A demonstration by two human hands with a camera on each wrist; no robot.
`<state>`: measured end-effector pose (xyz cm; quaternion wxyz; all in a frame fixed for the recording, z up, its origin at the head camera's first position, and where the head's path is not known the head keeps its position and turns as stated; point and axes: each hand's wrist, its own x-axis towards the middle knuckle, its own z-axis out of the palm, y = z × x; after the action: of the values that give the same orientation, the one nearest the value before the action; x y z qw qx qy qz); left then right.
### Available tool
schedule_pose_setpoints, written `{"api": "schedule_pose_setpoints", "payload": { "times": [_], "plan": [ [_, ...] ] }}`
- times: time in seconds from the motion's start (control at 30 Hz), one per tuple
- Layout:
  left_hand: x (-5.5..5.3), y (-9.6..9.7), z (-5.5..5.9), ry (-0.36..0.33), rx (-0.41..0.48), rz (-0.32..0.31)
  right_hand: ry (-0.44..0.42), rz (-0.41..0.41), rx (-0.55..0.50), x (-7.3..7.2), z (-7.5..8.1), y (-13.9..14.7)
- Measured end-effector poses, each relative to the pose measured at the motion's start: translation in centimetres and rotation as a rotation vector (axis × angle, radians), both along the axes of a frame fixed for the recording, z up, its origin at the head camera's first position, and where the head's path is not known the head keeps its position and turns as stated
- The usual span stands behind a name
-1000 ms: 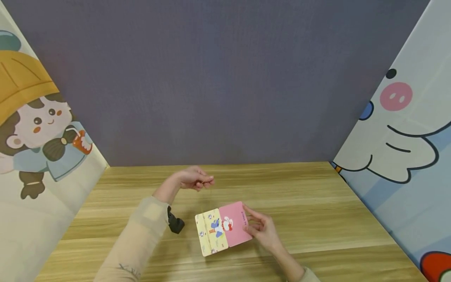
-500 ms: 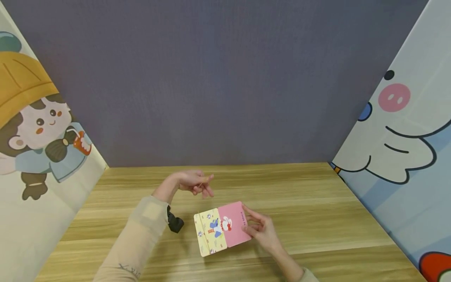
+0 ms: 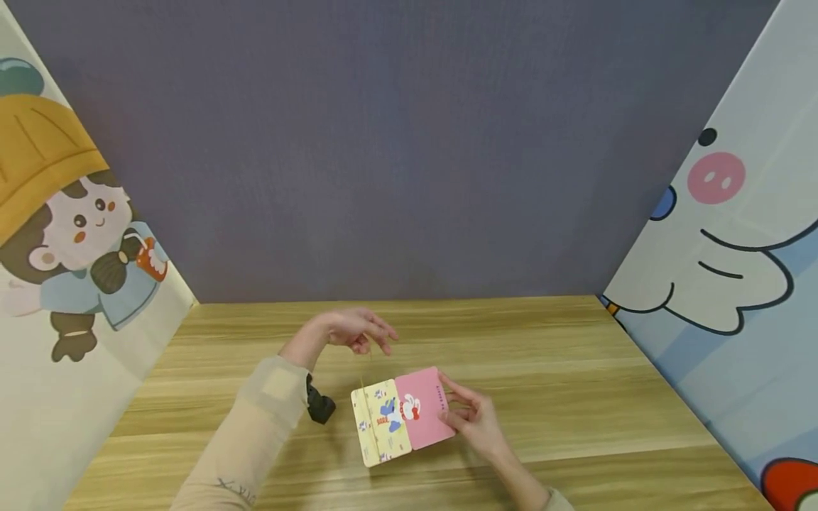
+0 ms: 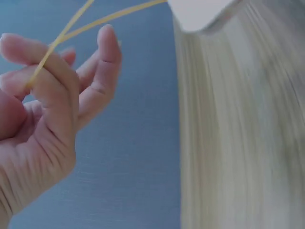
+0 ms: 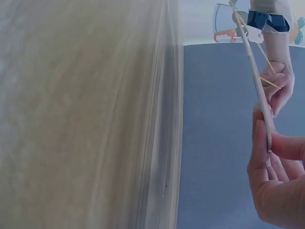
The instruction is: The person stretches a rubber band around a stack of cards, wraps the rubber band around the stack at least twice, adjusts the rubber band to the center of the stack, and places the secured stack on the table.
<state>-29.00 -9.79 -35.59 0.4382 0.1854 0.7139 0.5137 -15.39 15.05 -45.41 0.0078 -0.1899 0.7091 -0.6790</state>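
A thin notebook (image 3: 429,422) with a pink half and a yellow patterned half is held tilted above the table. My right hand (image 3: 474,420) pinches its pink end between thumb and fingers; the right wrist view shows the notebook (image 5: 259,88) edge-on. A thin yellow rubber band (image 4: 112,17) runs along the yellow end and stretches away from it. Beyond the notebook's far edge is my left hand (image 3: 358,331), with the band looped on its bent fingers. In the left wrist view the band crosses itself near those fingers (image 4: 59,98); the thumb is partly cut off.
The wood-grain table (image 3: 562,369) lies under both hands. A grey-blue panel (image 3: 409,156) rises at its back. Printed cartoon walls (image 3: 754,270) flank it on both sides. A black strap mount (image 3: 319,406) sits on the left wrist.
My left hand's pinching fingers have spread and shifted, with the rubber band still on them. The notebook and right hand stay almost in place.
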Motion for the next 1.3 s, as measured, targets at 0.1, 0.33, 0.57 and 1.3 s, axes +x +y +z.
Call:
{"api": "schedule_pose_setpoints", "payload": {
  "times": [0.1,0.33,0.57,1.3],
  "plan": [
    [0.1,0.1,0.1,0.058,-0.109,-0.041,-0.012,-0.016,0.007,-0.1,0.0,0.0],
    [0.6,0.3,0.9,0.087,-0.389,-0.144,0.002,0.012,-0.001,0.0,0.0,0.0],
    [0.7,0.6,1.5,0.090,-0.553,-0.219,-0.022,-0.011,0.012,0.1,0.1,-0.1],
    [1.0,0.4,-0.9,-0.055,0.127,-0.255,-0.018,-0.052,0.029,0.3,0.0,0.3]
  ]
}}
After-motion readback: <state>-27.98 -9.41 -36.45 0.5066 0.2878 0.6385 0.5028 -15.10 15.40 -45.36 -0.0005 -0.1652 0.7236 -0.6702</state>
